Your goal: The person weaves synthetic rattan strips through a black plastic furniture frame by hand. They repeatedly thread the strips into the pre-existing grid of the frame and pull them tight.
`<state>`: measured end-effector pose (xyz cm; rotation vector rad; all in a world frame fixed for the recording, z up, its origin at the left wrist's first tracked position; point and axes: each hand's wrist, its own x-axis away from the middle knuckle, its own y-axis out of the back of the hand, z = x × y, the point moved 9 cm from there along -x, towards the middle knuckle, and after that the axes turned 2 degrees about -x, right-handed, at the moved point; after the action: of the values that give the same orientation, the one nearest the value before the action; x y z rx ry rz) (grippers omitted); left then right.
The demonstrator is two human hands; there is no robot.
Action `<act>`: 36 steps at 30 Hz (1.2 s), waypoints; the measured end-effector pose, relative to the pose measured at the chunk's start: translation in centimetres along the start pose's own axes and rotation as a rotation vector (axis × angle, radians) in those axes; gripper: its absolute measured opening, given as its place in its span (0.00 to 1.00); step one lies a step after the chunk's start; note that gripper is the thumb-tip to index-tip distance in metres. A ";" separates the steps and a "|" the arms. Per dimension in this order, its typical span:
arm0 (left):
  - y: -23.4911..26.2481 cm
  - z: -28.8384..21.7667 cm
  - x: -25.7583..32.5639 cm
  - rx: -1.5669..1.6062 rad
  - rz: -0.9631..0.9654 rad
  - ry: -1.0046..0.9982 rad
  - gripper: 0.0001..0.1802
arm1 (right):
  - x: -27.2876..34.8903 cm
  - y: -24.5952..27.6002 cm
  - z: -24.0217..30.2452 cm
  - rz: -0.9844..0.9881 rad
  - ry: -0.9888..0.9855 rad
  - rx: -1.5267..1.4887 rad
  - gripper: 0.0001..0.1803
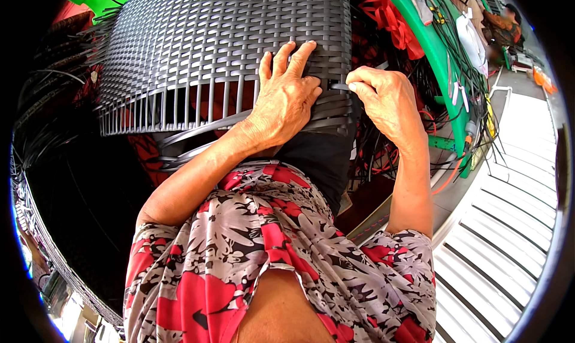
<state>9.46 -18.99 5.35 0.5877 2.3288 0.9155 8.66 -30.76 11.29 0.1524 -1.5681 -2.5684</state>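
A dark grey woven panel (203,37) of flat plastic strips lies across my lap, its lower edge unfinished with upright strips showing. My left hand (286,94) lies flat on the panel's lower right part, fingers spread and pressing on the weave. At the panel's right edge my right hand (383,100) pinches a grey strip end (339,86) that comes out of the weave. Loose grey strips (197,130) curve below the panel under my left forearm.
A green plastic frame (434,49) with hanging cords and strips stands at the right. Red ribbon-like material (389,16) lies behind the panel. White slatted furniture (509,223) fills the lower right. Another person (506,22) sits far at the upper right. Dark woven pieces (42,223) lie at left.
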 end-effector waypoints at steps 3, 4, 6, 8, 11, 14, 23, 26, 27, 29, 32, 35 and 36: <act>0.4 0.7 -0.3 0.118 -0.103 0.093 0.04 | 0.6 0.0 -0.7 -0.069 0.010 -0.077 0.03; 0.5 0.8 -0.3 0.160 -0.128 0.110 0.04 | 0.8 0.0 -0.8 -0.099 0.025 -0.096 0.03; 0.9 1.3 -0.2 0.267 -0.192 0.174 0.03 | 1.1 0.0 -0.9 -0.140 0.063 -0.079 0.03; 0.6 2.7 -0.3 0.378 -0.166 0.282 0.03 | 1.3 -0.1 -0.7 -0.166 0.088 -0.071 0.04; 1.6 5.0 -0.1 0.637 -0.255 0.400 0.01 | 2.0 0.7 1.3 -0.273 0.187 0.044 0.05; 7.7 4.6 0.4 0.644 -0.398 0.319 0.03 | 3.3 5.4 5.7 -0.581 0.329 0.203 0.05; 9.1 2.7 1.6 0.598 -0.357 0.125 0.03 | -1.3 -4.2 3.3 -0.001 -0.143 -0.782 0.10; 6.5 4.3 2.6 0.175 -0.294 0.108 0.04 | -1.0 -2.3 2.4 -0.124 -0.166 -0.825 0.12; 5.1 4.5 2.7 0.112 -0.204 0.102 0.04 | -1.1 -1.2 2.5 -0.140 -0.126 -0.608 0.10; 3.2 3.9 3.2 0.038 -0.114 0.076 0.05 | -1.0 -1.3 3.0 -0.045 -0.116 -0.431 0.05; 1.7 3.2 2.8 -0.087 0.010 0.012 0.06 | -1.5 -1.3 5.4 0.025 0.094 -0.065 0.05; 0.5 3.3 2.6 -0.174 0.131 0.072 0.08 | -2.1 -2.9 5.3 0.189 0.119 0.132 0.06; 0.3 3.4 2.5 -0.182 0.123 0.092 0.08 | -2.4 -3.4 5.2 0.203 0.135 0.157 0.07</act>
<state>9.81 -15.78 2.68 0.6291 2.2774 1.2199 10.09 -24.26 10.71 0.1684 -1.6421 -2.2345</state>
